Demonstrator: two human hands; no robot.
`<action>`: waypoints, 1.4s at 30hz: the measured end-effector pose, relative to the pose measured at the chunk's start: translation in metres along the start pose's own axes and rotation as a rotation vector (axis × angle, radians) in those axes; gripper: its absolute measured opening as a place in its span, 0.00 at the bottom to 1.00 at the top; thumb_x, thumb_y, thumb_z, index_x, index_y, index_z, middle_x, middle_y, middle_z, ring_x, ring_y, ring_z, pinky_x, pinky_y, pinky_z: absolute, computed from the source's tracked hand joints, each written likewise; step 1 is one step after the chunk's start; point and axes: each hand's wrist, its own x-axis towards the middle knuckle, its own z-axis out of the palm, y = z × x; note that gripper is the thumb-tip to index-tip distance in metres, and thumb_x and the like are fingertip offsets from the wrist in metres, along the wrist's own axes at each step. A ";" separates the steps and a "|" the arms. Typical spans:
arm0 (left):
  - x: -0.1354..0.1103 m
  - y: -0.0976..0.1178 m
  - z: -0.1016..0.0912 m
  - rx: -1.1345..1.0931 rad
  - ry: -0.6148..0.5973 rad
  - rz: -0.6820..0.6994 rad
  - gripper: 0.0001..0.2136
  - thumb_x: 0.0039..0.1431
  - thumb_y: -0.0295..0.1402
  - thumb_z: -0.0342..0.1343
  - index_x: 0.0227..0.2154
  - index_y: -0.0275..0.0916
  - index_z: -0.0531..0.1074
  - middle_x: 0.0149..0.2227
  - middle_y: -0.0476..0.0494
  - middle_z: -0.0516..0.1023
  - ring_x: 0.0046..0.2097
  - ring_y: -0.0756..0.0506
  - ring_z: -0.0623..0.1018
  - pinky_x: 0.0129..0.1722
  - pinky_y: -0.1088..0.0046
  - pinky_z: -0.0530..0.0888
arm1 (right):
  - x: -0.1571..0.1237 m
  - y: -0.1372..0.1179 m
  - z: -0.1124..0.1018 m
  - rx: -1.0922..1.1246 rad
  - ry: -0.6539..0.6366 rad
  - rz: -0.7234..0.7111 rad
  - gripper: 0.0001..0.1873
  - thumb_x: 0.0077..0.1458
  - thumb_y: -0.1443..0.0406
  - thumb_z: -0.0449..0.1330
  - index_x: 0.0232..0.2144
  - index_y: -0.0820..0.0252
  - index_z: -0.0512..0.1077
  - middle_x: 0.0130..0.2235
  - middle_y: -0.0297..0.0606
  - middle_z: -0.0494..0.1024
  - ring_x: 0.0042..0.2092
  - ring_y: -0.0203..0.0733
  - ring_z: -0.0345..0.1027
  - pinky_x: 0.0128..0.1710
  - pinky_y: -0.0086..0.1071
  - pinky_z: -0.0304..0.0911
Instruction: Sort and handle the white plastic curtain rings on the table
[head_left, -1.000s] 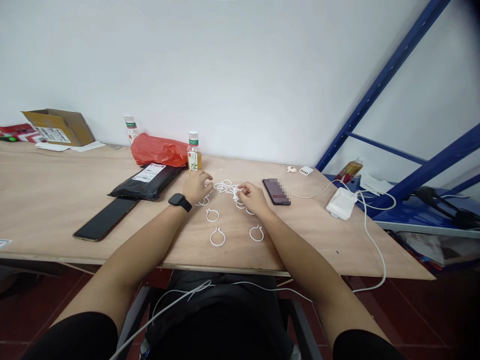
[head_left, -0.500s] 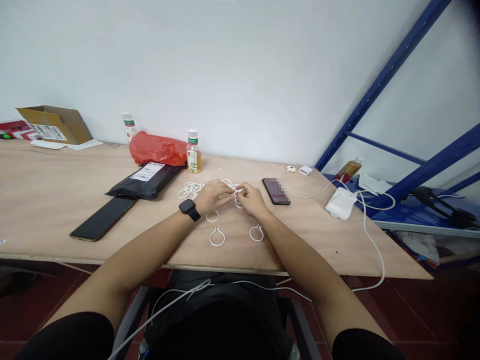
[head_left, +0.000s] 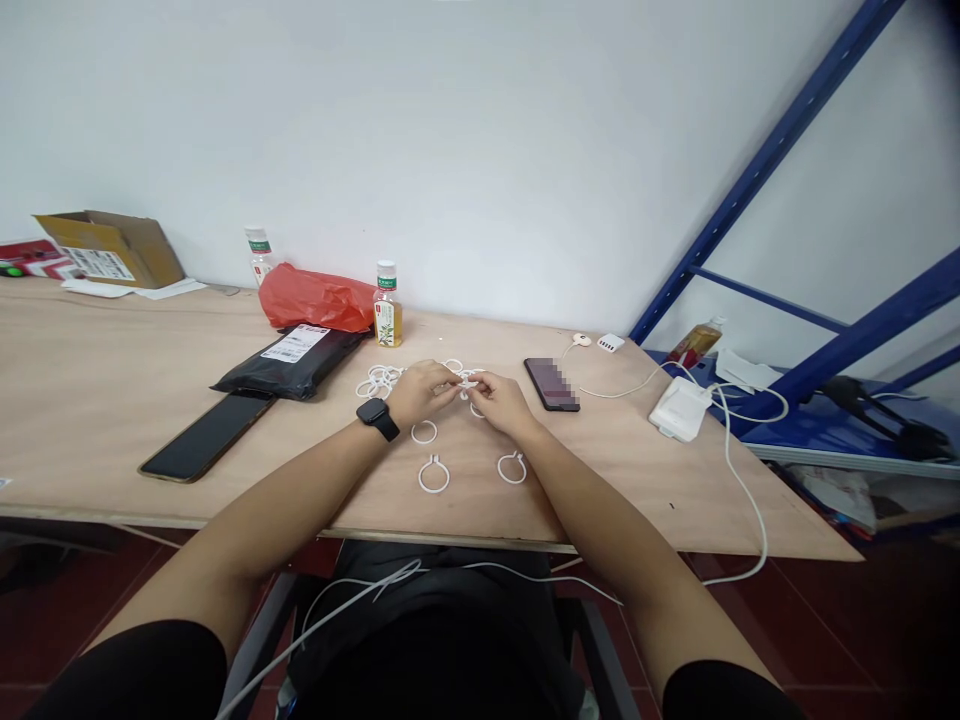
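Observation:
My left hand (head_left: 421, 393), with a black watch on its wrist, meets my right hand (head_left: 500, 402) over the middle of the table. Between their fingertips is a small white ring (head_left: 466, 383), pinched from both sides and partly covered by the fingers. More white rings (head_left: 379, 381) lie in a cluster left of my left hand, and others lie behind and under the fingers. Closer to me, a single ring (head_left: 424, 432) lies below my left hand. Two rings with small tabs lie near the front edge, one on the left (head_left: 433, 475) and one by my right forearm (head_left: 512, 467).
Left stand a black parcel (head_left: 289, 362), a large phone (head_left: 206, 437), a red plastic bag (head_left: 319, 298) and a drink bottle (head_left: 388, 305). To the right lie another phone (head_left: 552, 384), a white cable and a white adapter (head_left: 679, 408). A blue metal frame (head_left: 765, 170) rises at right.
My left hand's fingertips have come in to meet the right ones at the white ring. My right hand has shifted slightly left. The loose rings on the table stay put.

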 end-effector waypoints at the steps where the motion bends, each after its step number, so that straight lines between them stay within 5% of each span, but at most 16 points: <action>1: 0.000 -0.001 0.000 0.005 -0.001 -0.014 0.10 0.64 0.38 0.54 0.37 0.39 0.78 0.35 0.42 0.82 0.38 0.45 0.78 0.41 0.66 0.72 | 0.000 0.000 -0.001 -0.031 0.023 -0.041 0.13 0.55 0.66 0.60 0.43 0.57 0.77 0.35 0.36 0.81 0.33 0.38 0.72 0.38 0.32 0.65; 10: -0.002 -0.003 0.001 -0.049 0.000 -0.074 0.12 0.63 0.42 0.57 0.37 0.40 0.79 0.33 0.43 0.82 0.35 0.46 0.78 0.39 0.69 0.73 | 0.000 -0.006 -0.003 0.018 0.054 -0.288 0.10 0.59 0.66 0.59 0.41 0.56 0.79 0.39 0.39 0.81 0.38 0.40 0.72 0.42 0.34 0.67; 24: -0.004 -0.004 0.005 -0.122 0.015 -0.066 0.09 0.63 0.38 0.57 0.37 0.40 0.79 0.34 0.44 0.82 0.37 0.47 0.79 0.40 0.69 0.74 | -0.001 -0.010 -0.006 0.044 0.085 -0.287 0.07 0.58 0.66 0.60 0.36 0.56 0.79 0.34 0.37 0.81 0.37 0.40 0.73 0.40 0.33 0.65; 42: 0.000 -0.003 -0.002 -0.118 -0.142 -0.018 0.09 0.65 0.36 0.53 0.33 0.39 0.75 0.33 0.43 0.80 0.38 0.45 0.77 0.41 0.67 0.72 | -0.002 -0.009 -0.005 0.015 -0.016 -0.241 0.07 0.56 0.68 0.58 0.30 0.57 0.76 0.31 0.35 0.79 0.35 0.38 0.71 0.38 0.31 0.62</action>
